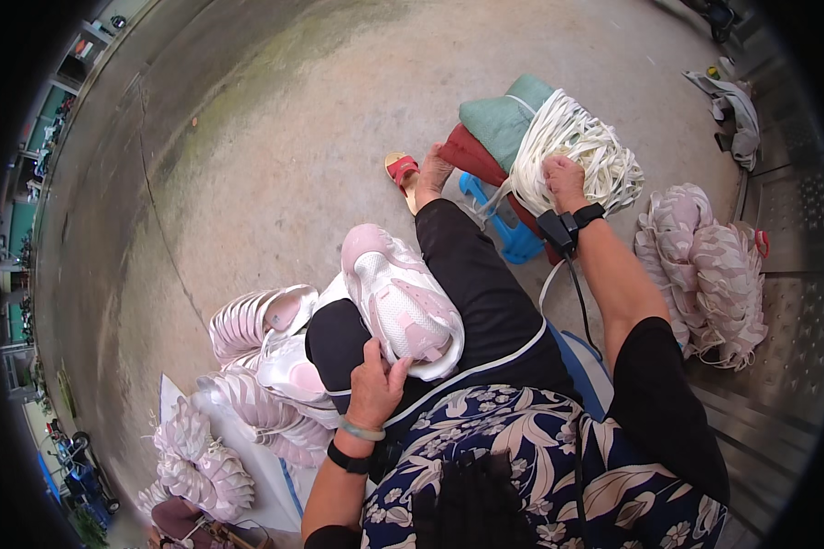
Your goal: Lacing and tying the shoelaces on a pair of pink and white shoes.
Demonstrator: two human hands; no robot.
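A pink and white sneaker upper [401, 297] lies across my lap on the black trousers, toe end pointing away from me. My left hand [373, 386] grips its near edge, thumb and fingers closed at the opening. Farther off to the right, my right hand [565, 183] is in a thick bundle of white shoelaces [604, 151], its fingers curled closed on some strands. The bundle hangs over green cloth [504, 123] and dark red cloth [471, 151] on a blue plastic stool [513, 233]. The fingertips of my right hand are partly hidden among the laces.
Stacks of nested pink and white uppers [270, 403] stand at my left, with more bundles [201, 462] beyond. Other tied bundles [705, 274] lie at right by a metal panel [796, 311]. A red-strapped sandal [401, 171] and my bare foot [433, 172] are ahead on the concrete floor [275, 165].
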